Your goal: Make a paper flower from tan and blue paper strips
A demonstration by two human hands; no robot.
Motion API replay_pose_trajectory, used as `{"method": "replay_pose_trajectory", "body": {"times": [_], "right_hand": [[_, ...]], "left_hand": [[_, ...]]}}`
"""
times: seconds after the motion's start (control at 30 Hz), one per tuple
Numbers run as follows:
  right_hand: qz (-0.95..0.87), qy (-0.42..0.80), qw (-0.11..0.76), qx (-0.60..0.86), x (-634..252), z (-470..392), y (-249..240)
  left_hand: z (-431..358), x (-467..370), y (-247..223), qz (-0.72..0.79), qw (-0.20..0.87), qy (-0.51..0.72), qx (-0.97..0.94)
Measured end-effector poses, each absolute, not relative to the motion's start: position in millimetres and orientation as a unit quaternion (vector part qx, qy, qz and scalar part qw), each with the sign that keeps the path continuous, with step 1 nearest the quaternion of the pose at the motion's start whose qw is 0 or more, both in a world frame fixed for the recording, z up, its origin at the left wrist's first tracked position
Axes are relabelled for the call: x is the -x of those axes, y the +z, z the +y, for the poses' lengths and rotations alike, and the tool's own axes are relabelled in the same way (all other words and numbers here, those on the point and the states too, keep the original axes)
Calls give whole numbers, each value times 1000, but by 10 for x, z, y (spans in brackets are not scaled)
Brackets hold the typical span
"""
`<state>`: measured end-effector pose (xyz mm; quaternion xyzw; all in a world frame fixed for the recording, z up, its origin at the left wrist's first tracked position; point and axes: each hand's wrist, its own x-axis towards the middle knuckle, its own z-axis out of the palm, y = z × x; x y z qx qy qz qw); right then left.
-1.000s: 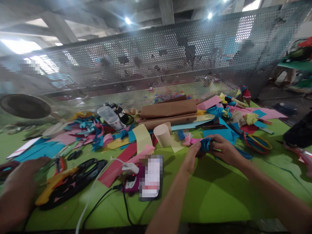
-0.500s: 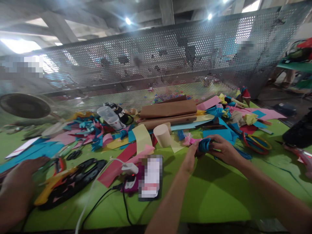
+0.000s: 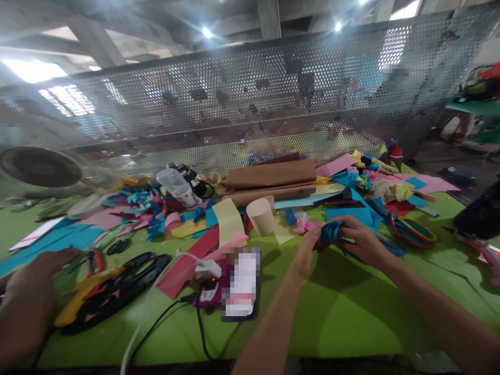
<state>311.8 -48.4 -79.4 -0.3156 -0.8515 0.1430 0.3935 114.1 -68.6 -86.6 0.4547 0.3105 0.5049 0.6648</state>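
Blue folded paper: We find a small stack of pleated blue paper [image 3: 330,232] right of the frame's middle, held between two bare hands above the counter.
Left hand: We see the left hand [image 3: 307,252] reach up from the bottom centre, its fingers closed on the stack's left end.
Right hand: We see the right hand [image 3: 360,240] come in from the lower right, its fingers bent and narrow around the stack's right side.
Near the fingers: A bright pink piece [image 3: 302,224] sits just left of the stack, and a flat blue sheet [image 3: 346,214] lies behind the right hand.
Green counter: It [image 3: 336,333] fills the lower frame. At its centre we notice a pale roll [image 3: 260,217], and below that a phone [image 3: 242,284] with a blurred screen.
Back edge: Brown paper rolls [image 3: 271,177] lie before a perforated metal panel [image 3: 234,94], with coloured scraps [image 3: 136,200] at centre left.
Lower left: Another person's hand [image 3: 29,297] rests near a black-and-yellow object [image 3: 88,292].
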Motion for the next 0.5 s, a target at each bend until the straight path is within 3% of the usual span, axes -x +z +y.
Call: {"method": "replay_pose_trajectory", "body": {"times": [0.5], "right_hand": [[-854, 121, 397, 314, -3131, -480, -798]], "left_hand": [[-668, -1147, -843, 306, 661, 513, -454]]}}
